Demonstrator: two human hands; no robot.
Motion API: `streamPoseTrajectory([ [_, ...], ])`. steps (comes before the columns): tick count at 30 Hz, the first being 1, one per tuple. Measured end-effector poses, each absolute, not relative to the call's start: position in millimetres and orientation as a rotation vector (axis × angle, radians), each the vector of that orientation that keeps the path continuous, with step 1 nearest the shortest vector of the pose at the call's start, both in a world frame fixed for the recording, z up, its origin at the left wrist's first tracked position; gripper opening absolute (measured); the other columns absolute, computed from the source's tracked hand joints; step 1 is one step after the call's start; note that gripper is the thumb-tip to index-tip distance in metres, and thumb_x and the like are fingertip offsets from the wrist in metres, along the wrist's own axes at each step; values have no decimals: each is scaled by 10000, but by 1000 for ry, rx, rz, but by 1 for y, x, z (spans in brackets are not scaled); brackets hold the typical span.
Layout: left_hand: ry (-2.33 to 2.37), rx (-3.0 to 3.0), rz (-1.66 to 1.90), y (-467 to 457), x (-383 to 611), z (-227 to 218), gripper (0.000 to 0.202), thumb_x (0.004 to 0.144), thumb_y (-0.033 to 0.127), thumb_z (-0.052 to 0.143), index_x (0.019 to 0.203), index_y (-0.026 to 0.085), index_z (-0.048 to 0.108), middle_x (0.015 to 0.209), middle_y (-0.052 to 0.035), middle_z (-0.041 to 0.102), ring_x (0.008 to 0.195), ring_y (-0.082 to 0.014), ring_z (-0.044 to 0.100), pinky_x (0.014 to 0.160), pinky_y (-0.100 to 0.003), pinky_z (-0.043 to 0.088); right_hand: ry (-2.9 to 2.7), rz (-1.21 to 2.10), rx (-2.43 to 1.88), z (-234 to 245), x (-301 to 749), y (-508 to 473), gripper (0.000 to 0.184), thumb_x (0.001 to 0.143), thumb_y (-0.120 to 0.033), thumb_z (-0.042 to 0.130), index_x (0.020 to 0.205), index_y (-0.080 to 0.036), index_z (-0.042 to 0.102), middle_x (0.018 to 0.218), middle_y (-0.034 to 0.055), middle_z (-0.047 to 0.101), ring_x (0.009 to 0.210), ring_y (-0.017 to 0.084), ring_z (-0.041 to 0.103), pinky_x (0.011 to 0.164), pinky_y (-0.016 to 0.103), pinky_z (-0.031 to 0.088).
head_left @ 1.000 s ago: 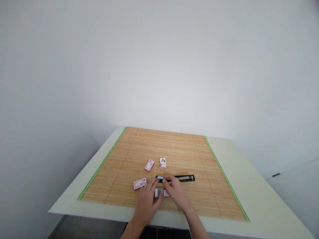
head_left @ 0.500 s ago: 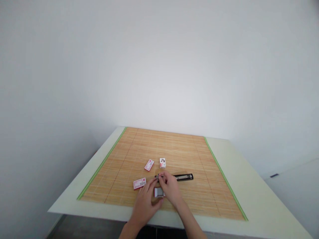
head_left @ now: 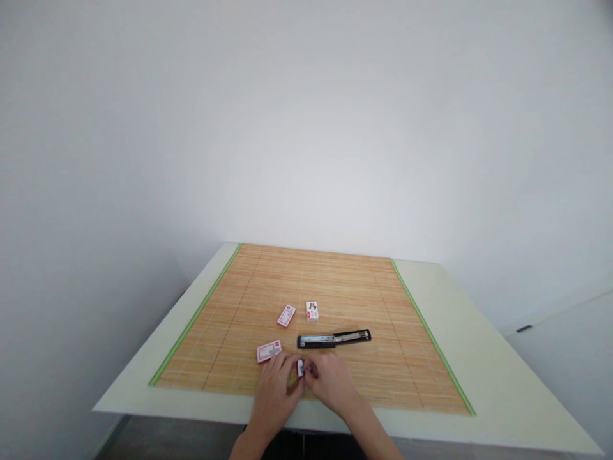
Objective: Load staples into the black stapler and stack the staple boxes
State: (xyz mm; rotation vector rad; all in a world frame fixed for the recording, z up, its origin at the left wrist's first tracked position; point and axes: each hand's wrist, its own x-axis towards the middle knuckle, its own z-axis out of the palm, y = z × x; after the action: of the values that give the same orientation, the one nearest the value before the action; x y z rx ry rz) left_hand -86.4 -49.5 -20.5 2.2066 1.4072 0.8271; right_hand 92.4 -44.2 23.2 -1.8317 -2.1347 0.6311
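My left hand [head_left: 275, 390] and my right hand [head_left: 332, 383] meet near the front of a bamboo mat [head_left: 335, 287], both gripping a small red and white staple box [head_left: 301, 368] between their fingertips. Just beyond the hands lies a black stapler [head_left: 334, 338], folded out flat and long, with its metal channel showing. What is inside the small box is too small to make out.
Three more small red and white boxes lie on the mat: one [head_left: 269, 351] left of my hands, one [head_left: 286, 315] further back, one [head_left: 312, 310] beside it. The mat has green edging and sits on a pale table [head_left: 479, 338] against a white wall.
My right hand left the stapler's left end and came back toward me. Both hands now close on the small box, which lay on the mat under them before.
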Motion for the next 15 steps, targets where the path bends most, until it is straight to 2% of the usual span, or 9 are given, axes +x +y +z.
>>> streamPoseTrajectory([
  [7,1412,2216,831,-49,-87,-21,303,903,276,640,1206,283,647,1125,-57,647,1089,-272,603,949,-430,486,-2078,638,-1852,20,95,-42,156,899,-267,587,910,-266,742,843,23,749,841,206,675,681,273,333],
  [15,1420,2222,833,-49,-87,-26,333,907,295,644,1240,287,631,1153,-57,645,1111,-280,600,981,-447,481,-2025,651,-1835,24,106,-48,152,939,-251,548,970,-264,696,803,0,723,769,179,668,637,256,318],
])
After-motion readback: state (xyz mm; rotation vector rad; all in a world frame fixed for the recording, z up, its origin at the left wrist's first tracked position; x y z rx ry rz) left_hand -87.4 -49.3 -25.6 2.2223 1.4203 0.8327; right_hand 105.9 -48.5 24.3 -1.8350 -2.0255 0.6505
